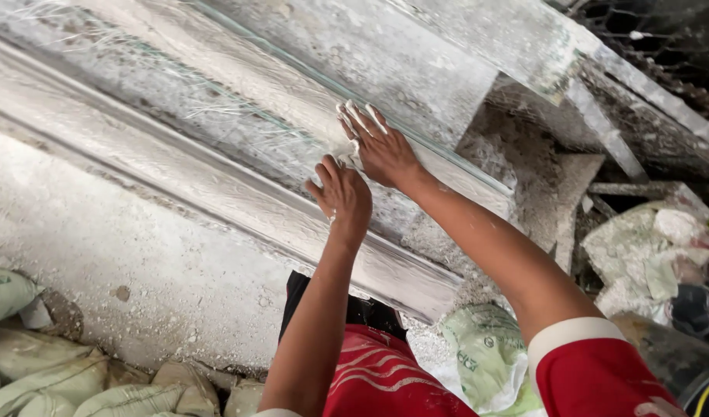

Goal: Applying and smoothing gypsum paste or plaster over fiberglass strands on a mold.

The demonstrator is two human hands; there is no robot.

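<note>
My right hand (385, 150) lies flat on the long white plaster moulding (238, 154), its fingers (354, 120) spread wide and dusted white. Just near of it, my left hand (343, 193) presses the same moulding with fingers curled narrow, holding nothing I can make out. Filled sacks (53, 378) lie at the near left.

Both hands are pressed on a long white plaster moulding (238, 147) set on a dusty counter (99, 239). The right hand (381, 147) is laid flat, fingers spread, on the moulding's upper face, beside a thin glass strip (416, 135). The left hand (343, 193) is curled just below it, knuckles bent, touching the moulding. Filled sacks (76, 382) are seen below the moulding; crumpled bags and rubble (648, 247) lie past its right end.
</note>
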